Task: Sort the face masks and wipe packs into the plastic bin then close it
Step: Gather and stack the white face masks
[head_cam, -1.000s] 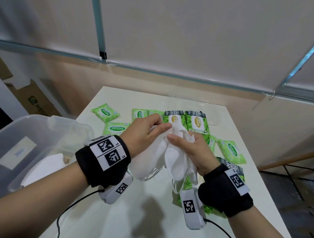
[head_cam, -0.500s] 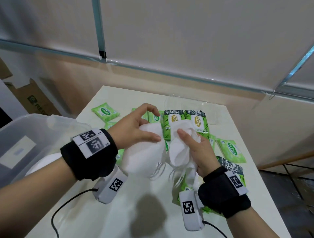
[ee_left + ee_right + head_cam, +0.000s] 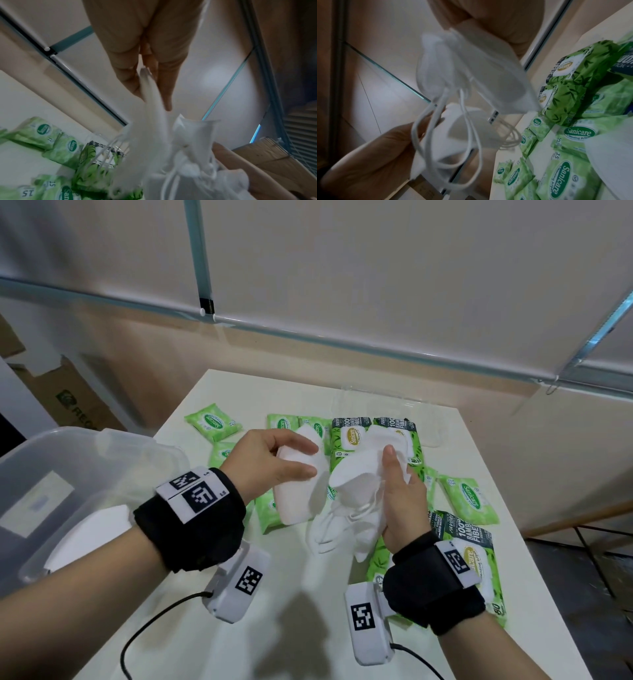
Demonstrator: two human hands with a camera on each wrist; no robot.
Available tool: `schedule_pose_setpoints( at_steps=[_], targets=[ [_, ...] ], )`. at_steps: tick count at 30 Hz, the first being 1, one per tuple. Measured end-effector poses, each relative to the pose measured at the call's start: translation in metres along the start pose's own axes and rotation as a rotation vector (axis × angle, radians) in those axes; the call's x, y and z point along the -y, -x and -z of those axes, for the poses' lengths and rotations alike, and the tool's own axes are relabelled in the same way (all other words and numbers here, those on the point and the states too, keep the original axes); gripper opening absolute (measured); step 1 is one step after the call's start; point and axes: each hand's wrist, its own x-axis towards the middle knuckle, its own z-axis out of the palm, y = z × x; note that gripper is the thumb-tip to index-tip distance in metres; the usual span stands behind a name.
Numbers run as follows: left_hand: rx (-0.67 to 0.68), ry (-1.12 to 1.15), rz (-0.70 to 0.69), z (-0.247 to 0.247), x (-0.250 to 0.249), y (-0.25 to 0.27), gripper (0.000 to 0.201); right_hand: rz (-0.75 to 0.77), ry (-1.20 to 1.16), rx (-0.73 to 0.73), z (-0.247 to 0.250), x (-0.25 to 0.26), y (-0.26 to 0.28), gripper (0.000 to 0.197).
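White face masks point(image 3: 298, 491) pinched in left hand point(image 3: 270, 463) grip.

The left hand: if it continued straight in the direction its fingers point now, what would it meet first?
Probably the bunch of masks that the right hand holds. The left hand, holding its own mask, points rightward toward it; depth is uncertain.

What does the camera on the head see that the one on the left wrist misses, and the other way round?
Only the head view shows the clear plastic bin at the left with a white mask inside, both wristbands, and the whole white table. Only the left wrist view shows, from below, the left hand pinching a mask's thin edge between thumb and fingers, and its ear loops dangling. Both show white masks in the two hands and green wipe packs lying on the table.
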Motion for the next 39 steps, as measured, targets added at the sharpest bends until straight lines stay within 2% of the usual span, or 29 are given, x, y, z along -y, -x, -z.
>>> schedule_pose_setpoints(
  at_steps=[3,6,12,17,20,23,27,31,33,37,39],
  targets=[
    [0.021,-0.078,-0.029,-0.012,-0.004,0.005,0.004,0.030,0.029,0.011,-0.004,-0.004,0.001,0.021],
    [0.019,-0.160,0.009,-0.024,-0.005,0.006,0.032,0.035,0.061,0.003,-0.009,-0.006,0.004,0.041],
    [0.108,-0.308,0.035,-0.031,-0.005,0.008,0.029,0.035,0.048,0.005,-0.011,-0.006,0.006,0.041],
    [0.066,-0.325,0.040,-0.032,0.002,0.004,0.036,0.025,-0.011,0.030,-0.011,-0.007,0.004,0.011],
    [0.138,-0.356,0.044,-0.033,0.005,0.004,0.015,0.044,-0.031,0.032,-0.010,-0.008,0.002,0.010],
    [0.119,-0.325,0.071,-0.030,0.006,0.004,0.026,0.060,-0.029,0.010,-0.008,-0.009,0.000,0.016],
    [0.038,-0.272,0.032,-0.015,0.004,0.000,0.040,0.069,-0.048,-0.108,0.004,-0.010,-0.013,0.007],
    [0.065,-0.240,0.013,0.000,-0.004,-0.002,0.024,0.080,-0.030,-0.147,0.022,-0.007,-0.022,0.008],
    [0.121,-0.268,-0.010,0.004,-0.009,0.000,0.020,0.080,0.000,-0.094,0.028,0.000,-0.020,0.010],
    [0.168,-0.286,-0.032,0.008,-0.011,0.000,0.016,0.064,0.024,0.169,0.028,0.016,-0.007,0.007],
    [0.185,-0.274,-0.029,0.008,-0.011,0.000,0.013,0.075,0.100,0.248,0.025,0.017,-0.003,0.005]
  ],
)
